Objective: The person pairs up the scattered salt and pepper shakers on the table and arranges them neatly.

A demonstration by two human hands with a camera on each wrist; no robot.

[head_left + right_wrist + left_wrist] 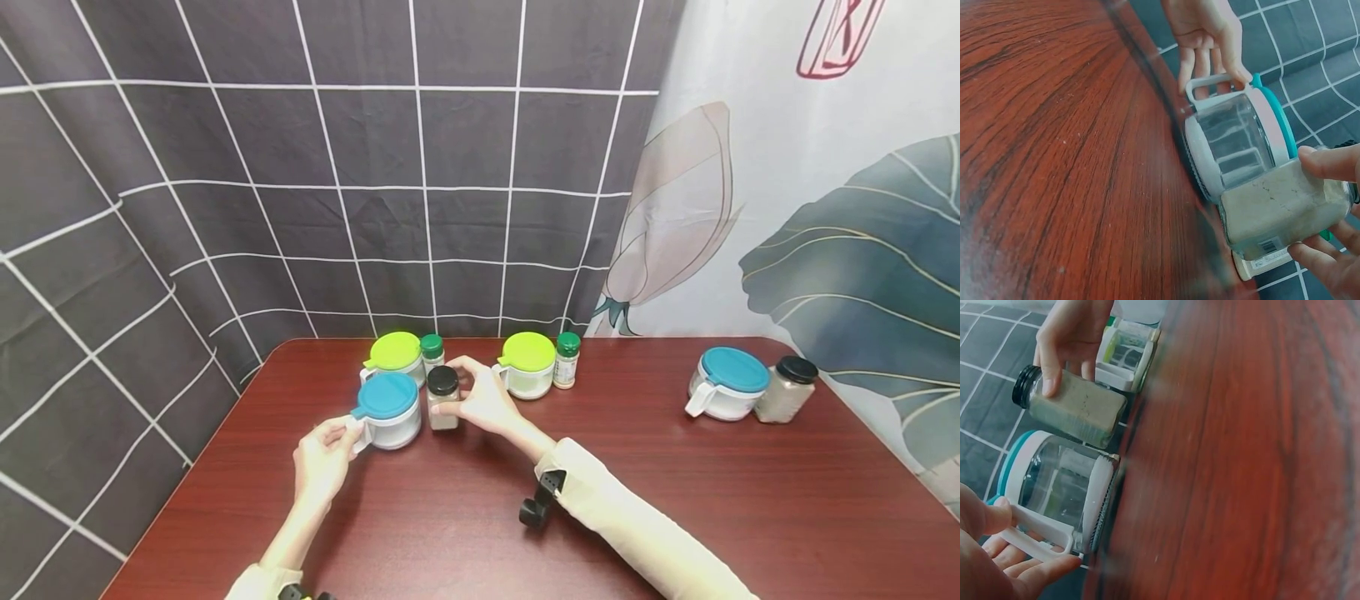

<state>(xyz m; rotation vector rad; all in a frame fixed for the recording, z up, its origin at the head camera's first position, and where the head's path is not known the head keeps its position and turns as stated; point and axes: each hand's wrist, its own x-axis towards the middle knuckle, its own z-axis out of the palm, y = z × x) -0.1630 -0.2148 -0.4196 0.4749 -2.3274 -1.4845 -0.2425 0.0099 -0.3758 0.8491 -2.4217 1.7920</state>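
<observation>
My left hand [322, 457] grips the white handle of a clear seasoning jar with a blue lid [386, 397], thumb on top near the lid and fingers beneath the handle. White powder lies in the bottom of that jar [1100, 494]. Just to its right, my right hand [486, 398] holds a square spice bottle with a black lid [442, 398] between thumb and fingers. The bottle is filled with a pale beige powder [1285, 206]. Both containers stand upright side by side at the table surface.
Behind them are a green-lidded jar [396, 352] and a small green-capped shaker [432, 350]. Another green-lidded jar [528, 354] and shaker [566, 362] stand right of my right hand. Farther right on the table [637, 483] are a blue-lidded jar [727, 383] and a black-lidded bottle [786, 390].
</observation>
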